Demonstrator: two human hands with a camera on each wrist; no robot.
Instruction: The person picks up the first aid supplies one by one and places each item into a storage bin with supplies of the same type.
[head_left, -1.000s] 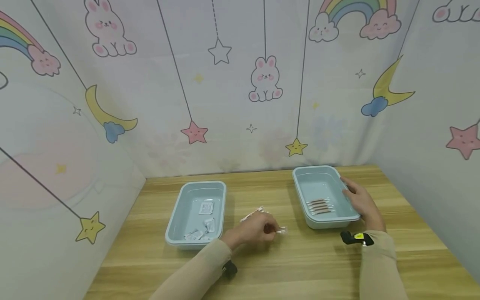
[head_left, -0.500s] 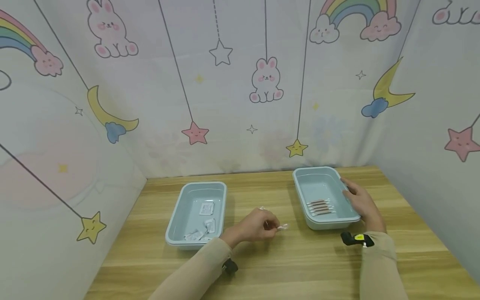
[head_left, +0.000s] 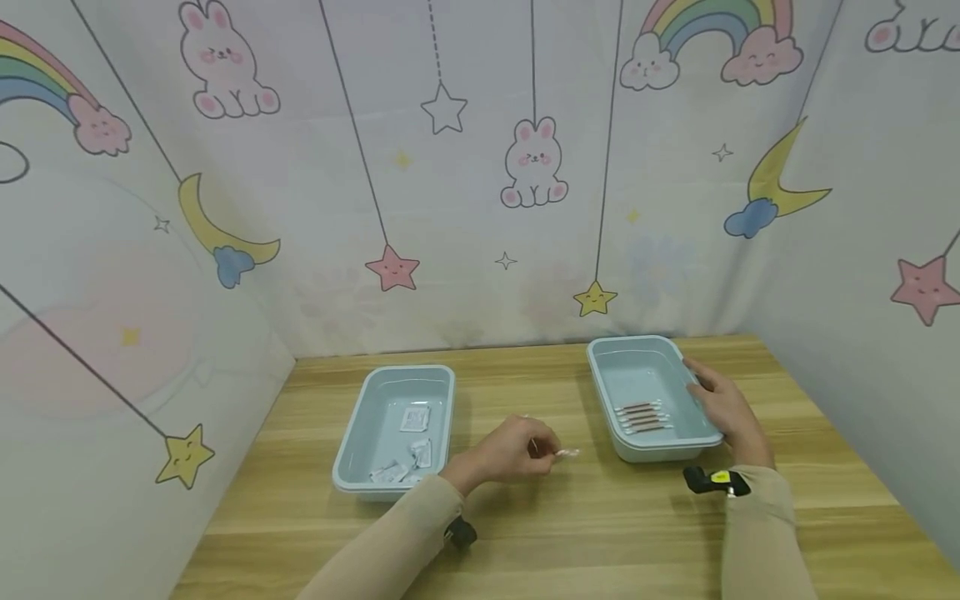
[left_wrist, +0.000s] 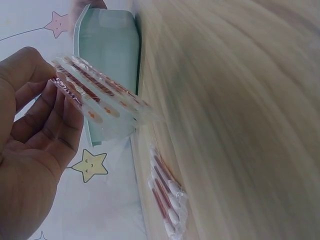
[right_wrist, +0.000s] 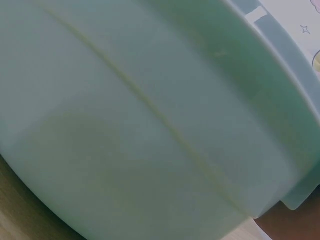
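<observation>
My left hand [head_left: 517, 447] is over the table between two trays and pinches a clear packet of cotton swabs [left_wrist: 90, 85] with brown-red sticks between thumb and fingers. The left wrist view shows this packet raised and tilted. Another cotton swab packet [left_wrist: 167, 200] lies on the wooden table beyond the hand, mostly hidden behind it in the head view. My right hand [head_left: 727, 414] holds the right side of the right light-blue tray [head_left: 637, 342], thumb over the rim. Several brown-stick swabs [head_left: 641, 417] lie in a row inside this tray.
A second light-blue tray [head_left: 342, 454] stands at the left with several small white sachets [head_left: 415, 418] in it. The wooden table [head_left: 585, 533] meets a patterned cloth wall [head_left: 465, 308] at the back, with more wall on both sides.
The swab packet in my left hand has tilted, so its end beyond the fingertips looks narrower. My left hand covers more of the packet behind it. The right hand stays on the tray.
</observation>
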